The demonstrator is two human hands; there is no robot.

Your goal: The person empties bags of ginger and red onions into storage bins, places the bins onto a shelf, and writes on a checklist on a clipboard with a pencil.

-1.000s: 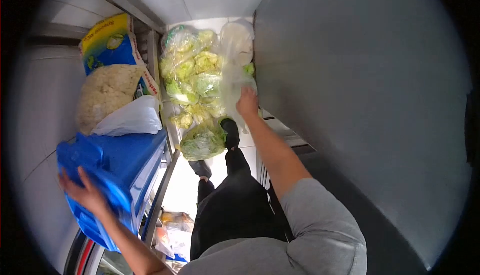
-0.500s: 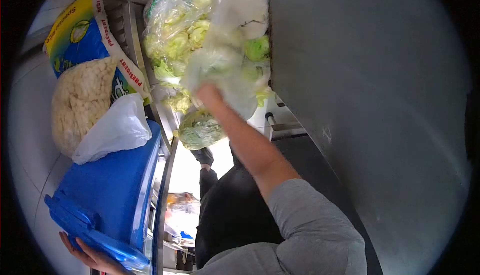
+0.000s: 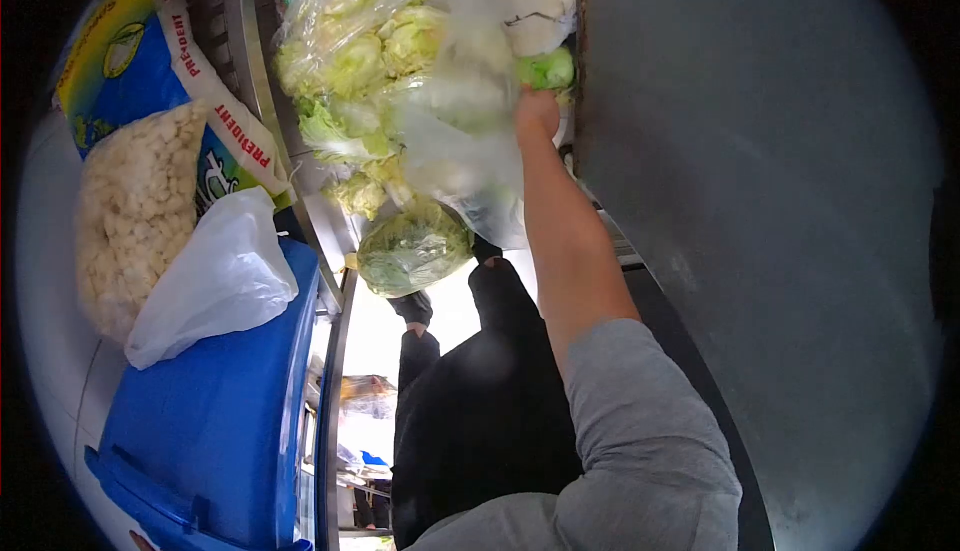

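My right hand (image 3: 538,114) is closed at the edge of a cloudy, see-through plastic bag (image 3: 465,156), blurred by motion. A light green lettuce (image 3: 547,70) lies just beyond my knuckles. To the left are several loose lettuces (image 3: 350,76), partly under clear plastic. Nearer to me is a wrapped leafy green head (image 3: 415,248). Only a small bit of my left hand (image 3: 140,541) shows at the bottom edge, beside the blue bin (image 3: 205,401); its fingers are mostly hidden.
On the left, a bag of pale chunks (image 3: 145,216) and a white plastic bag (image 3: 215,276) lie by a printed PRESIDENT sack (image 3: 130,61). A large grey panel (image 3: 760,201) stands close on the right. A white bundle (image 3: 530,1) lies at the back.
My right hand has moved right and farther away, toward the light green lettuce, with the cloudy plastic shifting beside it. The view has shifted; my left hand has mostly left the frame.
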